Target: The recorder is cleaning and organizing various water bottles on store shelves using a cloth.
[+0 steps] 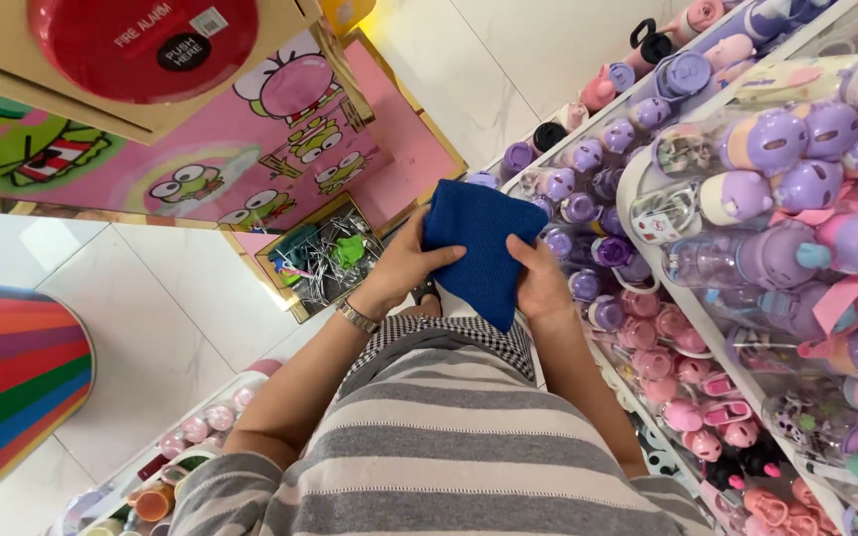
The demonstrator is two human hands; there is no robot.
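Blue cloth (482, 248) upright, long axis running away from body, left hand (404, 266) and right hand (540, 283) grips clasping its sides

Both hands grip a folded blue cloth (481, 253) at the centre of view, the left hand (404, 266) on its nine o'clock edge and the right hand (540, 283) on its four o'clock edge. Toward three o'clock, shelves (692, 303) hold rows of purple and pink bottles (762, 139); toward nine o'clock stands a pink cartoon-printed display (280, 149).
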